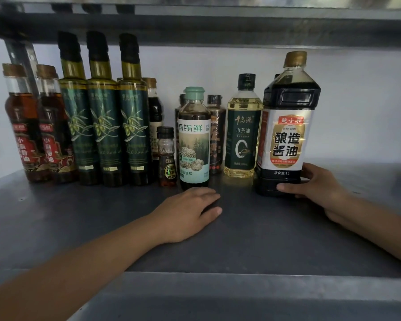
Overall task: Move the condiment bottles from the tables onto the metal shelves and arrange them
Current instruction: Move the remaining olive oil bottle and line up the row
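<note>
With right hand (317, 185) curled round base of soy bottle (285, 135), left hand (185, 213) resting loose, empty on shelf (252, 242), slide upright beside yellow oil (242, 137).

Left hand (188, 214) flat, palm down; right hand (315, 184) grips bottle (287, 135).

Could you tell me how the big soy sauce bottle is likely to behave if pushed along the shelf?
The big soy sauce bottle looks nearly full, so it is probably heavy. Its wide base should resist tipping, especially as the right hand grips it low. On the smooth metal shelf it likely slides easily.
</note>
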Demonstrator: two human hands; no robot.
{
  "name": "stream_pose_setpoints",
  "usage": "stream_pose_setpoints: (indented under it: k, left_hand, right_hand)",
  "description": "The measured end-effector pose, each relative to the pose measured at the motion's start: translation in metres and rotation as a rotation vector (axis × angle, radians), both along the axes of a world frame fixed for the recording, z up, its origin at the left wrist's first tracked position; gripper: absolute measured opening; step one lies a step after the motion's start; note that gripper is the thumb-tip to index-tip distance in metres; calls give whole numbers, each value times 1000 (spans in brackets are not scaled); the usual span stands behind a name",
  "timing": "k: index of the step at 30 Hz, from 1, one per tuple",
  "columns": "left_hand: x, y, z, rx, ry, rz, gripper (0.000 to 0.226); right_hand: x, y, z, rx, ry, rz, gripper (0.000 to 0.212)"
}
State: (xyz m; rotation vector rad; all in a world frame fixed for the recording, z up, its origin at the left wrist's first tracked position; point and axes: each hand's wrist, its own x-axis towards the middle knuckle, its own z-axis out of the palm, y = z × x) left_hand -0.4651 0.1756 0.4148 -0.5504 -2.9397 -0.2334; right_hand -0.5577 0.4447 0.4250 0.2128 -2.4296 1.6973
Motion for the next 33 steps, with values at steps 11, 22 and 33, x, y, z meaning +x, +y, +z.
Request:
stream_pose_setpoints:
  k: [11,22,33]
  left_hand:
    - [-2,0,0,2,-35,-1,54]
    - [-3,-1,0,37,-16,-12,52]
    - [-4,-3,-2,59,-19,-20,51]
  right_hand:
    - [5,-37,-1,-36,9,67,67]
    - [-11,-73,-7,-30,87,113,69]
    - [-24,-23,-6,-65,341,-348,71]
